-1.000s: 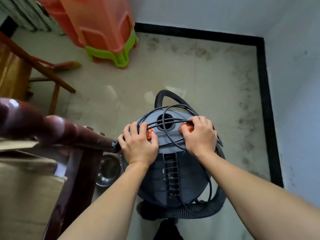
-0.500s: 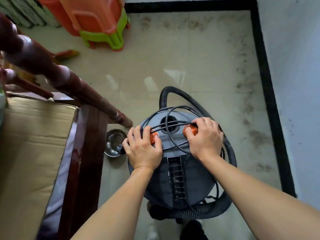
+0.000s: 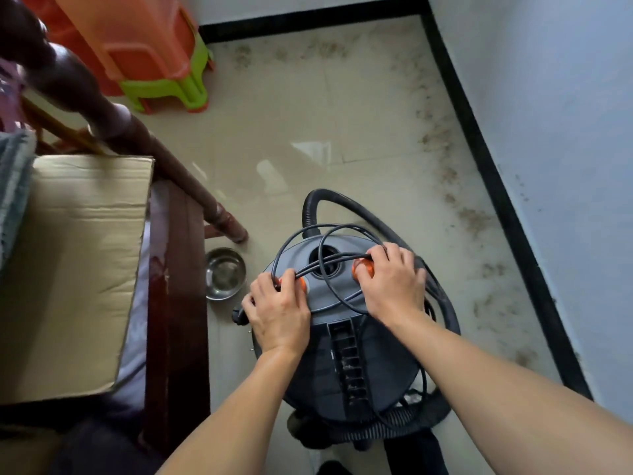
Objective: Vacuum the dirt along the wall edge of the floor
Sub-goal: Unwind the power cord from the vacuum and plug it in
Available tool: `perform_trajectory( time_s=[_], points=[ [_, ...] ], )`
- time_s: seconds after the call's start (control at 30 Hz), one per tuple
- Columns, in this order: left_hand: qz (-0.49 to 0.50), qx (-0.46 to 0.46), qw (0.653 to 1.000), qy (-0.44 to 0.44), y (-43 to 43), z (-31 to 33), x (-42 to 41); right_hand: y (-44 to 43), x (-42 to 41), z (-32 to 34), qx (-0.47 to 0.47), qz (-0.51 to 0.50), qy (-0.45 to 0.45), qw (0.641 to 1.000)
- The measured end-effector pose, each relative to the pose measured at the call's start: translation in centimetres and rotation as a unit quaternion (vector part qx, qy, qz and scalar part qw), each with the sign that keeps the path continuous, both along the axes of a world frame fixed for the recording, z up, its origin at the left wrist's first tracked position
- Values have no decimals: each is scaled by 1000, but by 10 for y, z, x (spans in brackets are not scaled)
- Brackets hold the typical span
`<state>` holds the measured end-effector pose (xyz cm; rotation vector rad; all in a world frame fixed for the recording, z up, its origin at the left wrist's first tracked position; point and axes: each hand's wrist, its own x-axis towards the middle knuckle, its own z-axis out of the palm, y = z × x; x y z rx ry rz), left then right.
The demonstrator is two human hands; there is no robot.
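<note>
A grey canister vacuum cleaner (image 3: 342, 371) stands on the tiled floor right below me. Its black hose (image 3: 318, 200) curls around the body, and a black cord (image 3: 329, 286) lies in loops over the top. My left hand (image 3: 279, 311) grips the left orange end of the top along with the cord strands. My right hand (image 3: 394, 286) grips the right orange end, fingers curled over it. Brown dirt (image 3: 472, 217) is scattered in patches along the black baseboard (image 3: 496, 186) on the right and along the far wall.
A steel bowl (image 3: 224, 272) sits on the floor just left of the vacuum. Dark wooden furniture (image 3: 164, 159) carrying a cardboard sheet (image 3: 75, 252) fills the left side. Stacked orange and green plastic stools (image 3: 144, 46) stand in the far left corner.
Both hands keep the same hold on the vacuum's top. My view has swung, so the furniture and cardboard fill more of the left and the right wall looks nearer.
</note>
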<state>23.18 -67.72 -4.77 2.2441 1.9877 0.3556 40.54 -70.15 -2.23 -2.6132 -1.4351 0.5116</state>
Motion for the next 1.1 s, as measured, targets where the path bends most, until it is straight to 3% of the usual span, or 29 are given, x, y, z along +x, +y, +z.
perform_trajectory(
  time_s=[0.2,0.3,0.43,0.53,0.67,0.83,0.93,1.1],
  points=[
    [-68,-77,995,11,-42,36,-26,-62,1,28,-72,68,-10,995],
    [-116,-133,984,-23,-50,73,-29,-89,11,55,-61,50,46,996],
    [-195,-111,973,-57,-52,145,-2,-112,53,116,-3,-6,101,995],
    [-186,-140,965,-121,-49,211,40,-122,97,172,45,-22,121,991],
    [-158,-162,945,-238,-48,281,91,-132,162,233,111,-54,212,969],
    [-139,-152,951,-230,-53,332,148,-151,232,275,129,-30,352,927],
    [-105,-184,939,-272,-57,352,184,-169,276,287,151,-29,339,928],
    [3,-118,939,-324,-58,396,229,-180,347,316,204,-97,222,949]
  ],
)
